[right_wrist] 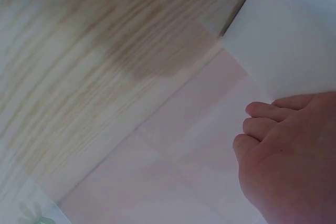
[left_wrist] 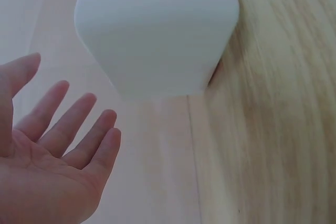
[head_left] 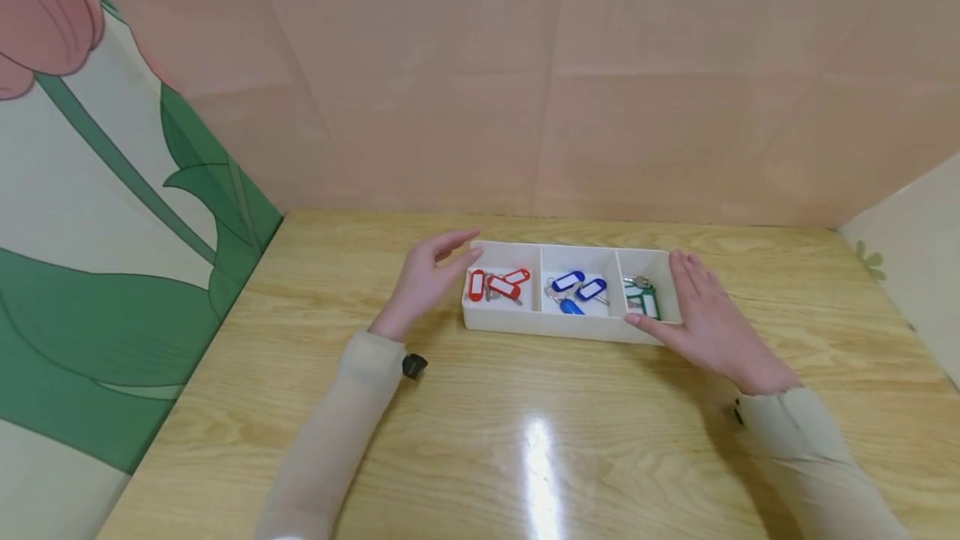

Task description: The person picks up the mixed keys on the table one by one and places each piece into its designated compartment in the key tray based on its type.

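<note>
A white three-compartment organizer box (head_left: 570,326) lies lengthwise on the table in the head view. Its left compartment has red key tags (head_left: 503,287), the middle one blue key tags (head_left: 592,289), and the right one green key tags (head_left: 649,303); metal keys and rings lie among them. My right hand (head_left: 712,327) holds the box's right end, thumb on the front rim and fingers along the end wall. Beside the left end is my left hand (head_left: 423,282), fingers spread loosely and nothing in them; a gap separates this hand (left_wrist: 58,161) from the box in the left wrist view.
The wooden table (head_left: 480,440) meets a pinkish backdrop (head_left: 420,90) behind the box. A panel with a painted flower and green leaves (head_left: 90,323) stands along the left, a pale panel (head_left: 922,248) on the right. Dark wrist devices show at both cuffs.
</note>
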Action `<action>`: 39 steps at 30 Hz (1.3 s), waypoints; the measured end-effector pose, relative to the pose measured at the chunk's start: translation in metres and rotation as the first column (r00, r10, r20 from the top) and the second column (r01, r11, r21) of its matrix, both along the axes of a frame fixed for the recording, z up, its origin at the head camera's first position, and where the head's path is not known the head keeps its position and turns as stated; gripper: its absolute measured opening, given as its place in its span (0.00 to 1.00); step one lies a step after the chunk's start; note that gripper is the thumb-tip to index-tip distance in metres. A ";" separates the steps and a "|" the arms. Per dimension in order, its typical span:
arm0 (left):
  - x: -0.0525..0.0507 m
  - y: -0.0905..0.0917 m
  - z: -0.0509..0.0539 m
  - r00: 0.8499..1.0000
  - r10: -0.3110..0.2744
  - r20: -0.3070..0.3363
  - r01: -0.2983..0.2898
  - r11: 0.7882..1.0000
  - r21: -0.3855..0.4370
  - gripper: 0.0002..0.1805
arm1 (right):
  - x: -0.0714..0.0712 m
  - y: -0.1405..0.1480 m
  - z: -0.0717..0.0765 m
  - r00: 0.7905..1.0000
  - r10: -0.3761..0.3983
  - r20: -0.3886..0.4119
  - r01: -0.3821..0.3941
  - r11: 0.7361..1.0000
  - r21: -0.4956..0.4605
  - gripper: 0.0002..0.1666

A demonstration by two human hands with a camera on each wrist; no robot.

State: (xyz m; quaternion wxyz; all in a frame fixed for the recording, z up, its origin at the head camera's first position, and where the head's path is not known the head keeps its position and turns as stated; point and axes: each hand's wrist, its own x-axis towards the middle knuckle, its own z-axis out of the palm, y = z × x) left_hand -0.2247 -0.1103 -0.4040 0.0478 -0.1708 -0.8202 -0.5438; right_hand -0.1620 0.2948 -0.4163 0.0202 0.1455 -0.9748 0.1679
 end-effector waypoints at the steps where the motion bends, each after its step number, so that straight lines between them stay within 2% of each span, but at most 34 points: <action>1: 0.001 -0.001 -0.001 1.000 -0.002 0.000 0.002 1.000 0.004 0.23 | 0.000 0.000 0.000 1.000 0.000 0.001 0.000 1.000 0.001 0.68; 18: 0.010 -0.012 -0.005 0.999 0.003 0.036 -0.003 1.000 -0.021 0.24 | -0.001 0.002 0.002 1.000 -0.002 -0.027 0.003 1.000 0.024 0.68; 28: 0.010 -0.020 -0.009 0.998 0.039 0.051 -0.033 0.992 -0.120 0.25 | -0.004 0.005 0.005 0.998 0.013 -0.067 -0.012 1.000 0.023 0.67; 34: 0.008 -0.025 -0.007 0.999 0.036 0.023 -0.032 0.985 -0.167 0.29 | -0.005 0.009 0.009 0.997 0.011 -0.080 -0.009 1.000 0.025 0.65; 39: 0.005 -0.030 -0.004 0.999 0.030 -0.021 -0.034 0.973 -0.229 0.31 | -0.005 0.015 0.016 0.996 -0.007 -0.089 0.006 1.000 -0.017 0.60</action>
